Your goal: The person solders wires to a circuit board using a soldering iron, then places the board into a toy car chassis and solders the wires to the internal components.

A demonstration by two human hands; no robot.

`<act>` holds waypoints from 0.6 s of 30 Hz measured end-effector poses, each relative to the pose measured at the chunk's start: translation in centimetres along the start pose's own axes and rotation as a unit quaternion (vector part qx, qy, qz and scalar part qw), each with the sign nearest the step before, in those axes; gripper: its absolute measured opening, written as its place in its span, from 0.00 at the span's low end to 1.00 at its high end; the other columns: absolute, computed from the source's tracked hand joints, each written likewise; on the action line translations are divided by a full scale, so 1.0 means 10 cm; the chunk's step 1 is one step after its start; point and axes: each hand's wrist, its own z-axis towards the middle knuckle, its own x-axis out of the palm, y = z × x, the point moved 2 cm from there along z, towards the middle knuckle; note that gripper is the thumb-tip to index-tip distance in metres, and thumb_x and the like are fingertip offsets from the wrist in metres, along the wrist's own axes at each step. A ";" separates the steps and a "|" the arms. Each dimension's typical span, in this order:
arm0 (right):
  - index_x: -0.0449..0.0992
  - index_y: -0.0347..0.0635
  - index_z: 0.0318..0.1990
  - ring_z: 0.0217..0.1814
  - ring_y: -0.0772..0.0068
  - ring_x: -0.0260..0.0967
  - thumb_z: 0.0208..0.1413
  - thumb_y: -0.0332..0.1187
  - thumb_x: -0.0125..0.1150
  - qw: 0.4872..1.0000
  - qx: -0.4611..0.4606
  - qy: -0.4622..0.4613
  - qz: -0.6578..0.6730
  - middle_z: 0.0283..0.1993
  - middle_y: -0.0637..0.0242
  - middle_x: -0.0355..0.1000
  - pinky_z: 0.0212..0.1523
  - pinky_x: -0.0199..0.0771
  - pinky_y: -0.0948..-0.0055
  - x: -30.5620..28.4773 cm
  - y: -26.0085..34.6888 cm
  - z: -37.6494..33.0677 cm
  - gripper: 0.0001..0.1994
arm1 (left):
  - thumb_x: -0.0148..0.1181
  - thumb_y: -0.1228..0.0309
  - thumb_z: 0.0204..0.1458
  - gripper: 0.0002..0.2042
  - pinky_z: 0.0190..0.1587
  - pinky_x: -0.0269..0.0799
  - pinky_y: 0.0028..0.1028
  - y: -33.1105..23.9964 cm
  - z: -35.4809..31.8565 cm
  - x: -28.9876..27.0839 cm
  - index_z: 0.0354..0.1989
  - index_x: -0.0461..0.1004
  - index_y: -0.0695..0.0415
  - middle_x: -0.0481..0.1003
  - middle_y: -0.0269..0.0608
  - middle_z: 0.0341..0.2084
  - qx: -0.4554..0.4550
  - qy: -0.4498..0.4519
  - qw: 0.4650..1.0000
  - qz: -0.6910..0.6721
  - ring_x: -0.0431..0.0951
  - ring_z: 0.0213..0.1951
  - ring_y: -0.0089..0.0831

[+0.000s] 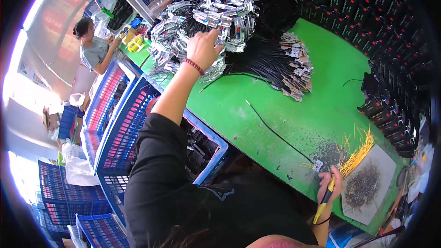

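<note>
My left hand point(202, 51), a red braided bracelet at its wrist, reaches over a heap of silvery metal-cased parts point(229, 7) on black leads. Its fingers are apart, and I see nothing held in them. My right hand point(334, 184) is closed round a soldering iron point(327, 196) with a yellow and black handle; its tip cannot be made out. Just beyond that hand lies a small silvery piece point(318, 165) at the end of a single black cable point(280, 133). A bunch of thin yellow wires point(358, 156) lies beside it.
A thick bundle of black cables point(262, 62) lies across the green table point(330, 73). Darkened residue covers a pale board point(374, 160) at the right. Stacked black boxes point(340, 9) line the far side. Blue crates point(120, 142) stand at left; another person point(94, 48) works beyond.
</note>
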 end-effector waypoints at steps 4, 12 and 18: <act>0.71 0.36 0.53 0.20 0.82 0.64 0.63 0.33 0.55 1.000 -0.001 -0.007 -0.020 0.26 0.63 0.76 0.22 0.64 0.82 -0.01 0.04 -0.02 0.14 | 0.62 0.56 0.49 0.19 0.44 0.75 0.43 -0.07 0.14 -0.20 0.47 0.77 0.49 0.79 0.44 0.38 -0.023 0.018 0.998 0.050 0.80 0.40 0.46; 0.73 0.35 0.48 0.27 0.69 0.77 0.60 0.28 0.57 1.000 0.002 0.003 -0.017 0.29 0.60 0.75 0.30 0.74 0.74 -0.02 0.04 0.01 0.11 | 0.61 0.70 0.47 0.10 0.47 0.73 0.42 0.47 0.73 -0.38 0.38 0.76 0.53 0.79 0.44 0.35 0.164 0.001 0.984 0.065 0.79 0.40 0.45; 0.72 0.35 0.51 0.23 0.75 0.72 0.61 0.29 0.56 1.000 0.012 -0.015 -0.010 0.25 0.61 0.75 0.25 0.69 0.78 -0.10 0.11 0.00 0.13 | 0.64 0.78 0.44 0.07 0.42 0.74 0.37 -0.39 0.11 -1.37 0.31 0.74 0.54 0.77 0.35 0.30 0.312 -0.154 0.936 0.061 0.77 0.40 0.37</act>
